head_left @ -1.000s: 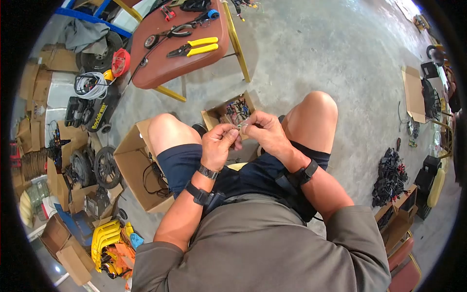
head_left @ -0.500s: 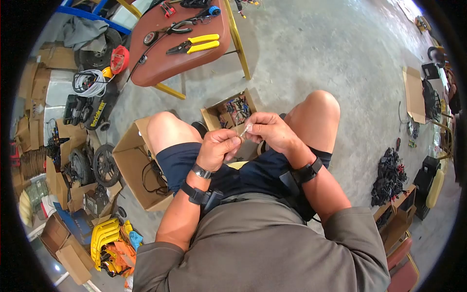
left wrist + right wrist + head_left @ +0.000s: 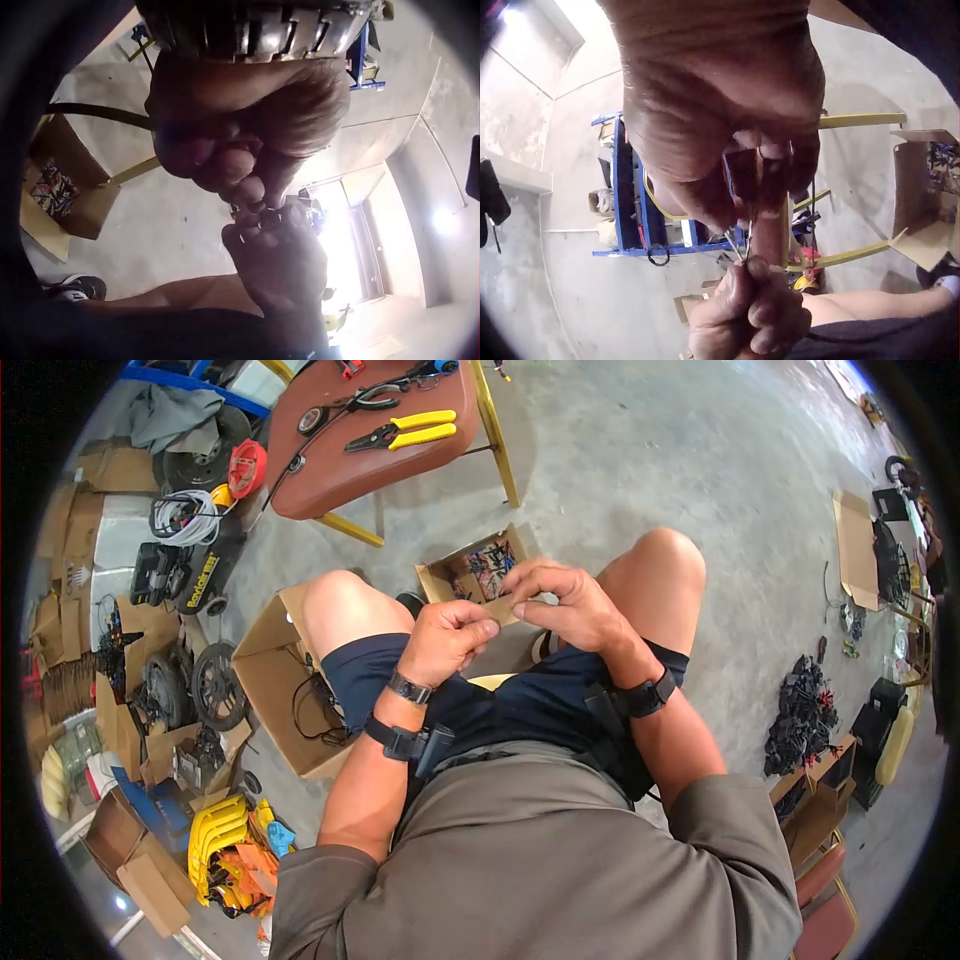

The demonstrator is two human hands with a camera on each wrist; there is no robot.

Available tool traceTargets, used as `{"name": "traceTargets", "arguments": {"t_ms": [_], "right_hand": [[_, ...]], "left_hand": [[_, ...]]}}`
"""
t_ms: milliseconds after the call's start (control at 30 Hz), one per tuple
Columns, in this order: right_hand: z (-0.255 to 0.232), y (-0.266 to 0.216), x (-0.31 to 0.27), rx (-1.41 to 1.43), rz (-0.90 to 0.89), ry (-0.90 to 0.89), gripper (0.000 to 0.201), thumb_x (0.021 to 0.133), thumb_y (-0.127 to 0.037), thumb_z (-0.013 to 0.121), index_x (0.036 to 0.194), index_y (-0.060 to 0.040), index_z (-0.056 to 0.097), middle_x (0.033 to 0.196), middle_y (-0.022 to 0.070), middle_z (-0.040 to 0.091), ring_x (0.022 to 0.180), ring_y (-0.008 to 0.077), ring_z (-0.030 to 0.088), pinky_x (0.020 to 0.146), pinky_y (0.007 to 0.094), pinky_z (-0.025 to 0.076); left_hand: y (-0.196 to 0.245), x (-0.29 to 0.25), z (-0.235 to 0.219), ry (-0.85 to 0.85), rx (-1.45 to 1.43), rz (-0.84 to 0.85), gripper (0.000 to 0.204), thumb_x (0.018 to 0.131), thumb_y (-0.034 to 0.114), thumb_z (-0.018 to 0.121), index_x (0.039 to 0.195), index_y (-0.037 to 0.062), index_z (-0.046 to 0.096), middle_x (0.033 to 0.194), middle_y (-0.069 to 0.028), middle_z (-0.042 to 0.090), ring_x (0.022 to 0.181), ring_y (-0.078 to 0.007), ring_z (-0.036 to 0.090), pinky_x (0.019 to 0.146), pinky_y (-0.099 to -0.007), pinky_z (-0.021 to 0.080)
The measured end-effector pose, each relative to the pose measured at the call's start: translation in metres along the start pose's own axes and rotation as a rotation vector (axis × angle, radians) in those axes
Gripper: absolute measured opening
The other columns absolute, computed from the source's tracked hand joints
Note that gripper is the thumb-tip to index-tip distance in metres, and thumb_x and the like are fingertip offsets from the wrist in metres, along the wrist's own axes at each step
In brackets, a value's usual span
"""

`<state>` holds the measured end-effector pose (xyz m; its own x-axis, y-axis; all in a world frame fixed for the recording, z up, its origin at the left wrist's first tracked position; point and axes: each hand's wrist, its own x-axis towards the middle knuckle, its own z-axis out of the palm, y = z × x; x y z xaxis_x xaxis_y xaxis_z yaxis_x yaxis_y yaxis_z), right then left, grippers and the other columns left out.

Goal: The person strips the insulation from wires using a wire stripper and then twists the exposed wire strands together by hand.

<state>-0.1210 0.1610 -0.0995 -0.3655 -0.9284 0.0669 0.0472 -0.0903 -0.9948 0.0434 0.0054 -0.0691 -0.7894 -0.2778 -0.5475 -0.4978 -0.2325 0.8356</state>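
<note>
Above the lap, the fingertips of my left hand (image 3: 443,643) and right hand (image 3: 572,612) come close together in the head view. Thin, pale wires (image 3: 735,244) span the small gap between them in the right wrist view. There my left thumb and forefinger pinch their lower ends, and the right fingers hold them from above, one strand running up between those fingers. In the left wrist view the left hand (image 3: 247,127) is dark, its fingertips meeting the right hand (image 3: 279,259), and the wires barely show.
A small cardboard box (image 3: 455,582) of coloured wire pieces stands on the floor beyond the hands. A larger box (image 3: 262,700) with black cable sits beside the left knee. Yellow-handled wire strippers (image 3: 405,432) and pliers (image 3: 375,400) lie on a brown chair (image 3: 330,485).
The right fingers have spread and lifted, and the gap between the hands looks wider than half a second ago. Both hands sit slightly higher in the head view, which has shifted a little.
</note>
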Motion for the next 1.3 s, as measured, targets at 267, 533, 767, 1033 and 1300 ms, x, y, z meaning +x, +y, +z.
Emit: {"name": "traceTargets", "arguments": {"t_ms": [267,533,767,1033,1300], "right_hand": [[0.017,-0.004,-0.007,-0.259,-0.073,0.200,0.008,0.081,-0.004,0.070,0.089,-0.0058,0.069,0.109,0.0101,0.056,0.108,0.0264,0.055,0.094,0.0356,0.045],[0.012,0.002,-0.007,0.077,0.268,0.147,0.014,0.087,-0.008,0.066,0.099,-0.0022,0.066,0.104,0.0041,0.062,0.095,0.0123,0.058,0.086,0.0291,0.047],[0.014,-0.007,-0.004,0.313,0.328,0.103,0.023,0.087,-0.014,0.066,0.102,0.0034,0.066,0.092,0.0036,0.066,0.088,0.0103,0.060,0.081,0.0274,0.048],[0.015,-0.001,-0.002,-0.026,0.261,0.181,0.017,0.087,-0.015,0.067,0.092,0.0012,0.067,0.083,0.0069,0.066,0.078,0.0119,0.059,0.072,0.0302,0.049],[0.004,-0.012,0.000,-0.281,0.257,0.410,0.018,0.085,-0.013,0.067,0.096,0.0013,0.067,0.080,0.0119,0.066,0.074,0.0178,0.061,0.071,0.0304,0.049]], "left_hand": [[-0.022,0.006,0.019,0.237,-0.270,0.177,0.012,0.093,0.011,0.064,0.097,0.0003,0.064,0.070,-0.0036,0.061,0.052,-0.0108,0.053,0.047,-0.0231,0.044],[-0.023,0.005,0.023,0.219,-0.264,0.224,0.011,0.092,0.010,0.067,0.096,0.0004,0.064,0.073,-0.0039,0.063,0.057,-0.0102,0.056,0.053,-0.0228,0.047],[-0.021,0.005,0.025,0.173,-0.154,0.244,0.010,0.092,0.010,0.067,0.092,0.0003,0.065,0.073,-0.0026,0.063,0.058,-0.0079,0.056,0.053,-0.0210,0.045],[-0.025,0.006,0.022,0.201,-0.083,0.219,0.011,0.090,0.007,0.069,0.097,-0.0010,0.066,0.073,-0.0018,0.064,0.057,-0.0060,0.055,0.052,-0.0208,0.045],[-0.039,-0.001,0.016,0.121,0.095,0.202,0.010,0.088,0.007,0.071,0.093,-0.0009,0.068,0.071,-0.0009,0.065,0.056,-0.0048,0.053,0.051,-0.0208,0.044]]}}
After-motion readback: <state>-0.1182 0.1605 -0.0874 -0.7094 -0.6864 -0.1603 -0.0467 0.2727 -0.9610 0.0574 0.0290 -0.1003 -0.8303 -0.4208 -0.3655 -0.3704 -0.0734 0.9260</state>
